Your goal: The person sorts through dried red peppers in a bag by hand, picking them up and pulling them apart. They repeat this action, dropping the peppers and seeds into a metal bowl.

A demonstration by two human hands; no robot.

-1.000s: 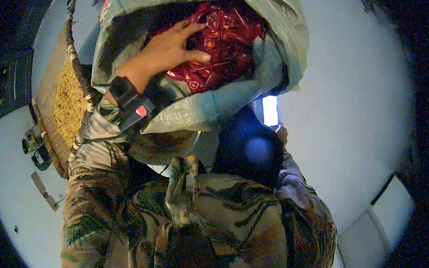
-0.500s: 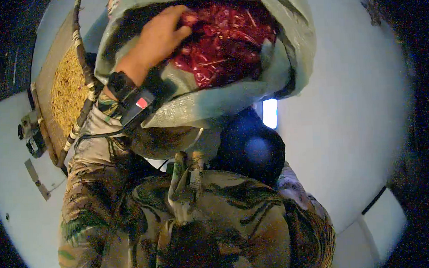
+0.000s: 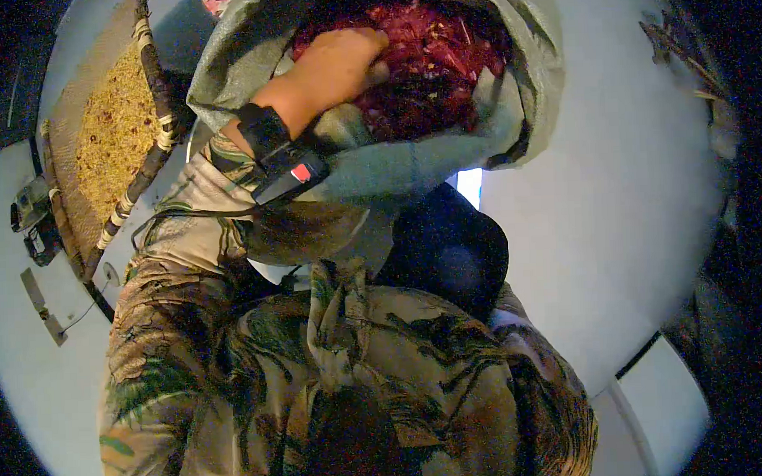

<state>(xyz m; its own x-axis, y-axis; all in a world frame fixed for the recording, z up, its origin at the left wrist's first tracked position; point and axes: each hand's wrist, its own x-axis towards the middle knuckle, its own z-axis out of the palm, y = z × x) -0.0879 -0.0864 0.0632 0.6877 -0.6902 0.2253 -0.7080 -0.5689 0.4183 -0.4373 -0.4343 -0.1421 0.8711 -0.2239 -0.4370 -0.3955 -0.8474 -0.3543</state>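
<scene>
A pale greenish woven sack (image 3: 429, 162) stands with its mouth rolled back in front of my body. Inside lies a mass of glossy deep-red dried chilies (image 3: 442, 51) with thin pale stems. My left hand (image 3: 333, 72) reaches palm down into the sack, fingers curled into the chilies and the thumb beside them; the fingertips are partly hidden. A black strap with a small device (image 3: 291, 178) circles my left wrist over a camouflage sleeve. My right hand is not in view; only the upper part of the right sleeve (image 3: 554, 391) shows.
At the left, a rimmed woven tray (image 3: 153, 78) holds yellow grains (image 3: 113, 138). Below it are a small dark device (image 3: 36, 221) and a wall fitting with a cord. A brown rounded thing (image 3: 305, 232) and a dark rounded shape (image 3: 453, 252) lie beneath the sack.
My left hand has moved right over the chilies, and its fingers are more curled. The view has shifted slightly, with the tray now further left.
</scene>
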